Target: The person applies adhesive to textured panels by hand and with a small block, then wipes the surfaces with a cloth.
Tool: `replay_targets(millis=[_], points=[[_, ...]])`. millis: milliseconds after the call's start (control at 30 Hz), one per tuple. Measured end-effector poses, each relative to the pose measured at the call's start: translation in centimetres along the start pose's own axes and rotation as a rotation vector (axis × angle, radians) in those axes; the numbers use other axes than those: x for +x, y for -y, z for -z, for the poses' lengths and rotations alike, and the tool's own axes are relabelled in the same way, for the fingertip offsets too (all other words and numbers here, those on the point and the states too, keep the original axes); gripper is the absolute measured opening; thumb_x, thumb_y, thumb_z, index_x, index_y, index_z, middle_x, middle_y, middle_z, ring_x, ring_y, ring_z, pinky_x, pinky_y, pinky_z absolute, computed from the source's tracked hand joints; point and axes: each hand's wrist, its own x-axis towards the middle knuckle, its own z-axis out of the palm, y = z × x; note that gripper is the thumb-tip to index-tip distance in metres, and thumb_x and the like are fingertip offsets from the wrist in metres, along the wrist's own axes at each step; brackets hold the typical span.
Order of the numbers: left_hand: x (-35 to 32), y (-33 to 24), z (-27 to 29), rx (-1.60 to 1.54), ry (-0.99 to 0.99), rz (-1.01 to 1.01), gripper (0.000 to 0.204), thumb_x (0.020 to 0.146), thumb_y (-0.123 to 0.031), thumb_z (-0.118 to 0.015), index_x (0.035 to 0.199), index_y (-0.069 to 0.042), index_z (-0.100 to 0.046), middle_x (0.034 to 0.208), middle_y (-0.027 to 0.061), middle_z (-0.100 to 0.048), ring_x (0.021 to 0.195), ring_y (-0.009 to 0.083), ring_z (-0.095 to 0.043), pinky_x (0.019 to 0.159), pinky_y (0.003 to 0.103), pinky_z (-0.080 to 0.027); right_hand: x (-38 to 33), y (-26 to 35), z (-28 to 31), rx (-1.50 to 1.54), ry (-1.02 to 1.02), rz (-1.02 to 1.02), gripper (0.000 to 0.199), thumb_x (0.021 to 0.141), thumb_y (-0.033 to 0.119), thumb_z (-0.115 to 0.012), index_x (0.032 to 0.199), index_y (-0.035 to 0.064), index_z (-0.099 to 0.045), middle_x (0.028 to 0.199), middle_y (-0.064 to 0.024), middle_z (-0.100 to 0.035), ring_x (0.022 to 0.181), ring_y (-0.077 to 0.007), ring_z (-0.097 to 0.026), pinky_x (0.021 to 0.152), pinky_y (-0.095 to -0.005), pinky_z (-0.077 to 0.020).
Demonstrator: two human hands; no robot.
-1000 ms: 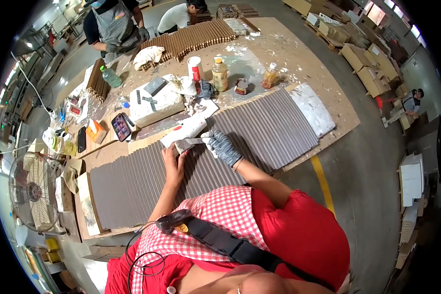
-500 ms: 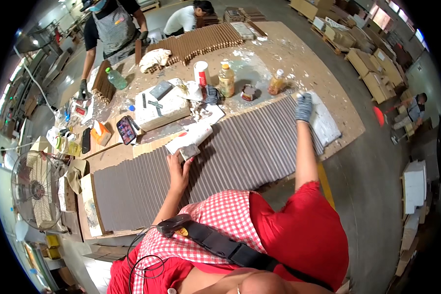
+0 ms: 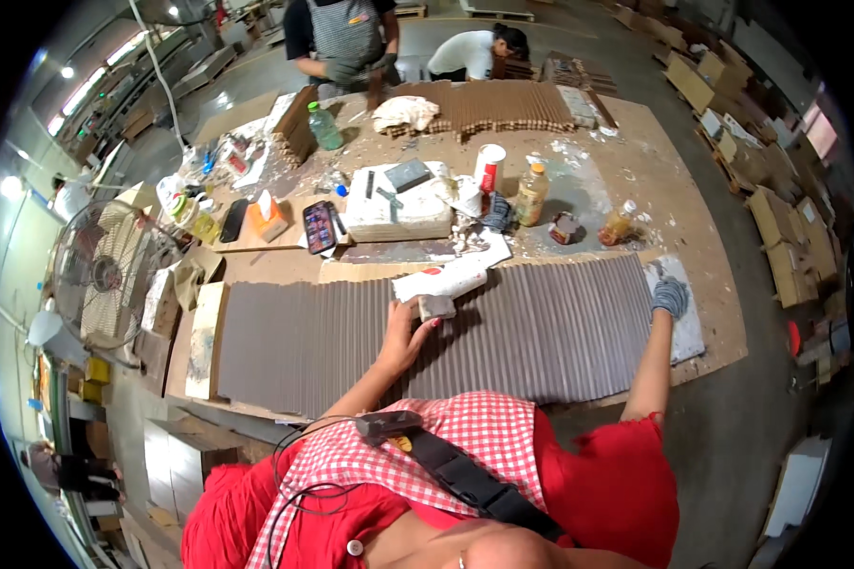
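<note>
A long row of grey-brown strips (image 3: pixel 541 332), packed side by side, lies across the near part of the table. My bare left hand (image 3: pixel 406 334) rests over the row's middle, with thumb and fingers closed on a small grey block (image 3: pixel 436 306). Right behind that block lies a white tube (image 3: pixel 455 278) with a red mark. At the row's right end my right hand (image 3: pixel 671 297), in a grey glove, has its fingers bent over the inner edge of a white-smeared block (image 3: pixel 688 327). Another pale block (image 3: pixel 205 341) stands against the left end.
Behind the row are a white slab (image 3: pixel 399 226), a phone (image 3: pixel 319 228), a tissue pack (image 3: pixel 268 220), a red-and-white can (image 3: pixel 489 169) and bottles (image 3: pixel 531 194). Brown strips (image 3: pixel 493 106) lie at the far side, near two people. A fan (image 3: pixel 104 273) stands left.
My view has swung to the right. The strips' right end now looks straighter, and my right hand sits closer to it. The co-worker's arm has drawn back from the left stack.
</note>
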Motion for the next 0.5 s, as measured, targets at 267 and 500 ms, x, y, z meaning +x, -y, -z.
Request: replay_targets(millis=[267, 500], points=[[1.5, -1.5, 0.1, -0.057, 0.068, -0.106, 0.05, 0.09, -0.02, -0.069, 0.133, -0.002, -0.05, 0.115, 0.0213, -0.054, 0.109, 0.0395, -0.046, 0.097, 0.046, -0.039, -4.2, 8.8, -4.1, 1.487, 0.208, 0.501, 0.029, 0.1, 0.013, -0.055, 0.127, 0.0048, -0.061, 0.112, -0.0054, -0.067, 0.098, -0.0198, -0.063, 0.091, -0.0322, -0.0518], [-0.7, -0.6, 0.9, -0.038, 0.009, -0.035, 0.049, 0.092, -0.02, -0.067, 0.133, -0.001, -0.049, 0.116, 0.0217, -0.053, 0.109, 0.0388, -0.046, 0.097, 0.045, -0.039, -25.4, 22.8, 9.0, 1.775, 1.132, 0.298, 0.041, 0.099, 0.02, -0.06, 0.137, 0.0049, -0.056, 0.119, -0.0107, -0.066, 0.097, -0.0195, -0.068, 0.081, -0.0295, -0.0576]])
